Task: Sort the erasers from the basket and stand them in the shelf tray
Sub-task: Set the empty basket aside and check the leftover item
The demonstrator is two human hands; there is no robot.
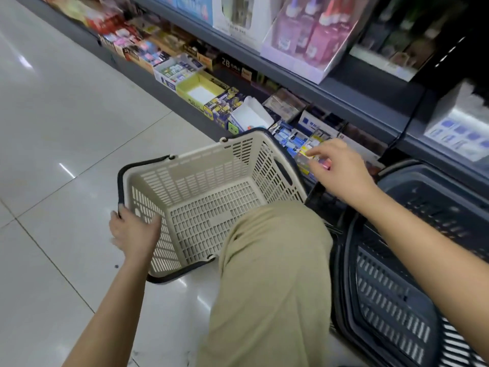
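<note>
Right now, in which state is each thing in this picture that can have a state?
Cream basket: tipped toward the person, nothing visible inside.
Left hand: grips the basket's rim.
Right hand: pinches a small pack at the shelf tray.
Small pack: held in fingertips, blurred.
Shelf tray: partly filled with standing packs.
Yellow box: open, nearly empty.
Dark baskets: nested, on the floor.

Views: one, worn on my head | Faces: forward and down onto cream basket (201, 178) | Range: near, basket mid-frame | Beyond basket: shelf (291, 72) | Right of basket: my knee (275, 239)
</note>
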